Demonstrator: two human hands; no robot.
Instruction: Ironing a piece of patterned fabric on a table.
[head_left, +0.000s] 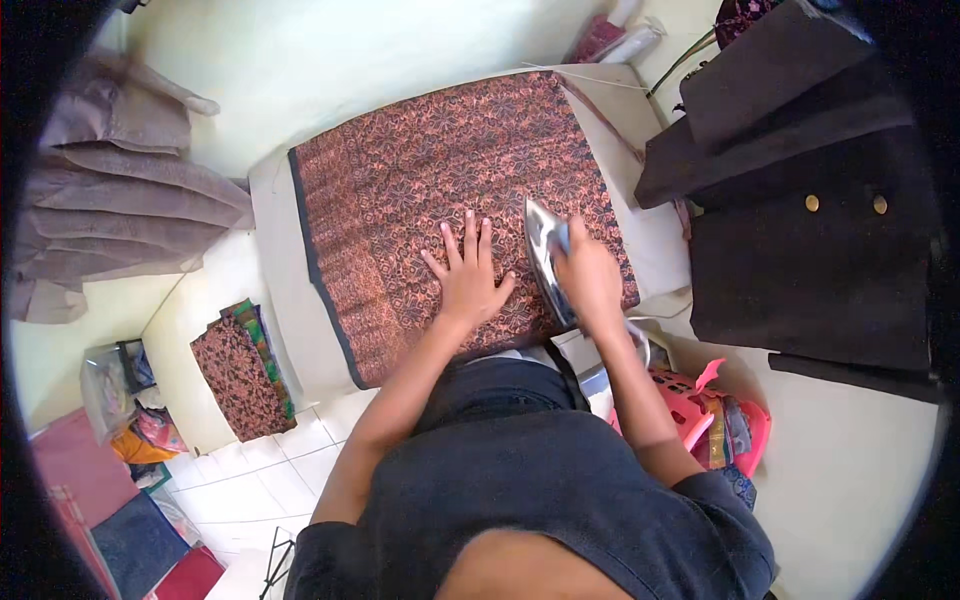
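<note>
A red-and-black patterned cloth lies spread over a pale padded ironing surface, with a dark border along its left edge. My left hand rests palm down on the cloth, fingers spread and pointing away from me. In my right hand is the blue handle of a clothes iron. The iron's shiny metal body sits on the right part of the cloth, its tip pointing away from me. Its soleplate is hidden from above.
Folded patterned cloths lie on a pale surface at left. A pink plastic basket of fabrics stands by my right arm. Dark garments with gold buttons hang at right, greyish-brown fabric at left. A black metal stand is at lower left.
</note>
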